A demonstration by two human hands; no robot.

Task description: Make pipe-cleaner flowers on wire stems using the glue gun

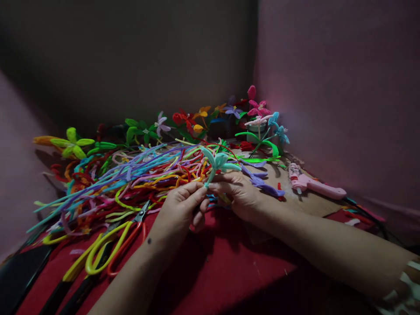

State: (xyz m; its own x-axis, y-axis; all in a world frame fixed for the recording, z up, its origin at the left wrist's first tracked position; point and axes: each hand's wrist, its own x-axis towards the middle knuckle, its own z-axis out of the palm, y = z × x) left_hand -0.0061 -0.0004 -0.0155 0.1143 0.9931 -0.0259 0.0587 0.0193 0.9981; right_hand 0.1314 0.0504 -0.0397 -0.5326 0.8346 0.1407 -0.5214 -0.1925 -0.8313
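Observation:
A pale mint pipe-cleaner flower (219, 161) stands up between my two hands. My left hand (181, 209) pinches its stem from the left with thumb and fingers closed. My right hand (239, 192) grips the same stem from the right, fingers curled. Both hands rest over a red cloth (229, 271), just in front of a big heap of loose coloured pipe cleaners (131, 179).
Yellow-handled scissors (105, 247) and red-handled scissors (129, 243) lie left of my left forearm. A pink glue gun (311, 183) lies on brown cardboard at right. Finished pipe-cleaner flowers (256, 113) line the back by the wall; a yellow-green one (72, 143) sits at far left.

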